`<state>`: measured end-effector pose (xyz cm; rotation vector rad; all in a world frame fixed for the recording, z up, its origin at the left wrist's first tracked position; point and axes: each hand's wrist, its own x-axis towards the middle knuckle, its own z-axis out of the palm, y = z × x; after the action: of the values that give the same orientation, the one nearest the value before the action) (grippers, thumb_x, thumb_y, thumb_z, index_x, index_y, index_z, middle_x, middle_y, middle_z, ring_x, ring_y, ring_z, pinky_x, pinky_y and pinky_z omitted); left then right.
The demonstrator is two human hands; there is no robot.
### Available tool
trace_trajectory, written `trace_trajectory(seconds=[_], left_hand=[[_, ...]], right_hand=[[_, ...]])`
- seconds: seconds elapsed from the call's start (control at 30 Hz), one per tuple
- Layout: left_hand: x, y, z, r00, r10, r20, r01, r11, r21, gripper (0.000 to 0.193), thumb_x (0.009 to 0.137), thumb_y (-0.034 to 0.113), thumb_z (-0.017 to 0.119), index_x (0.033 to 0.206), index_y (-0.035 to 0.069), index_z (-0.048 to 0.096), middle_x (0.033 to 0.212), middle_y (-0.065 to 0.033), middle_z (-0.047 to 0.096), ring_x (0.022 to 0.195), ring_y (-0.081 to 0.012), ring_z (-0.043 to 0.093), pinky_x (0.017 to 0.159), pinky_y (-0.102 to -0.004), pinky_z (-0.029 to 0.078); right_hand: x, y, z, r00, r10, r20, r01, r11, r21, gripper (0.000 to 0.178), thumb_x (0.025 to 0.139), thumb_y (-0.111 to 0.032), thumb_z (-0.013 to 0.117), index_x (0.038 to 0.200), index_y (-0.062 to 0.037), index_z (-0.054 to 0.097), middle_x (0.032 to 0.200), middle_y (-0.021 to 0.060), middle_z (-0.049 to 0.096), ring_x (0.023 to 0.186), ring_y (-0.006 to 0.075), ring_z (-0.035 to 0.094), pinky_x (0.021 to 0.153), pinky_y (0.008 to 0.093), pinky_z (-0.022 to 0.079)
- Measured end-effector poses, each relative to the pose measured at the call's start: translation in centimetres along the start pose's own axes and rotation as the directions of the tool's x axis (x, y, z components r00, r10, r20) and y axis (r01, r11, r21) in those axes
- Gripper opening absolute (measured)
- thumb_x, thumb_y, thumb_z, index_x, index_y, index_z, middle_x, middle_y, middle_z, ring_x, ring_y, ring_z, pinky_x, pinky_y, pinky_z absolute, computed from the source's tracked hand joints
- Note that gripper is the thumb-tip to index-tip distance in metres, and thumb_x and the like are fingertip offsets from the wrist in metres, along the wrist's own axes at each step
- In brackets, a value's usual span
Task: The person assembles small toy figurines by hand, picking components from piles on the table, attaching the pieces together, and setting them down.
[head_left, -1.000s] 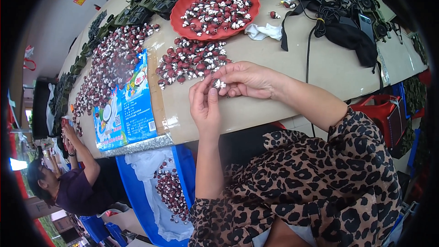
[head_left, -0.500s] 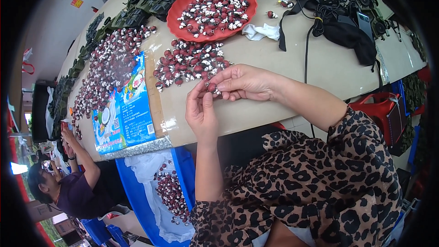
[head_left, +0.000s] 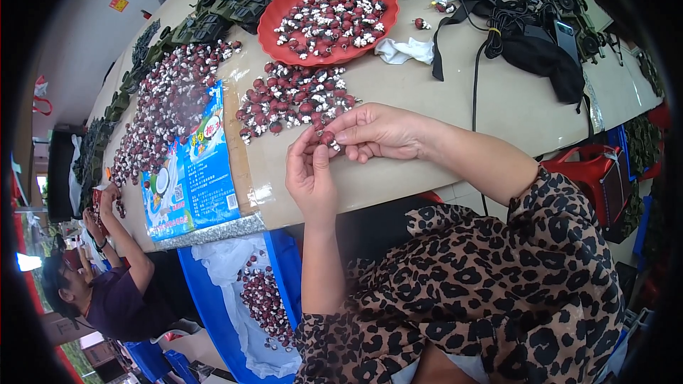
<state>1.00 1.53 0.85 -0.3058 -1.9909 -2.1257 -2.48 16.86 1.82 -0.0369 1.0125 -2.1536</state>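
Between my two hands, over the table's near edge, is a small round red, white and black figurine (head_left: 328, 139). My left hand (head_left: 311, 174) pinches it from the left with thumb and fingers. From the right, the fingertips of my right hand (head_left: 380, 131) close on the same piece, partly covering it. Just beyond my fingers lies a loose pile of like figurines (head_left: 295, 99) on the tan tabletop. A red scalloped bowl (head_left: 266, 32) behind the pile holds many more, some showing small metal rings.
A blue printed plastic sheet (head_left: 192, 178) lies left, beside a larger figurine heap (head_left: 167, 92). Below the edge stands a lined blue tub (head_left: 191, 270). Green toy vehicles (head_left: 203, 28) line the back. At right are a black cable (head_left: 475, 114) and pouch (head_left: 548, 67). A co-worker (head_left: 131, 306) sits left.
My hands stay together on the figurine, with only a slight shift of the fingers; its white part shows more now. The co-worker's hands have moved at the far left.
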Motion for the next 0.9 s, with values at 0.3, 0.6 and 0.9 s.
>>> trace_trajectory(seconds=[0.3,0.6,0.9], left_hand=[[0.0,0.3,0.1,1.000,-0.013,-0.006,0.013,1.000,-0.002,0.026,0.085,0.002,0.048,0.110,-0.003,0.047,0.093,-0.0065,0.050,0.075,-0.0080,0.049,0.069,-0.0207,0.044],[0.0,0.3,0.0,0.999,-0.051,-0.002,0.051,0.996,-0.068,0.031,0.082,0.001,0.052,0.112,-0.004,0.045,0.093,-0.0072,0.052,0.079,-0.0091,0.050,0.072,-0.0217,0.044],[0.1,-0.1,-0.4,0.999,-0.049,-0.008,0.047,0.990,-0.131,0.037,0.080,-0.002,0.053,0.114,-0.004,0.042,0.105,-0.0137,0.053,0.089,-0.0120,0.051,0.079,-0.0233,0.042]], right_hand=[[0.1,0.1,-0.2,1.000,0.024,-0.005,-0.024,1.000,0.018,0.022,0.082,-0.008,0.054,0.102,0.0016,0.052,0.080,0.0082,0.061,0.055,0.0076,0.057,0.049,0.0181,0.049],[-0.2,0.0,0.1,0.994,-0.090,-0.059,0.079,0.982,-0.170,0.024,0.079,-0.009,0.058,0.099,0.0022,0.052,0.079,0.0065,0.059,0.058,0.0062,0.056,0.050,0.0171,0.047],[-0.5,-0.5,1.1,0.968,-0.235,-0.090,0.191,0.919,-0.344,0.023,0.075,-0.007,0.063,0.094,0.0018,0.054,0.076,0.0042,0.058,0.060,0.0061,0.053,0.051,0.0166,0.044]])
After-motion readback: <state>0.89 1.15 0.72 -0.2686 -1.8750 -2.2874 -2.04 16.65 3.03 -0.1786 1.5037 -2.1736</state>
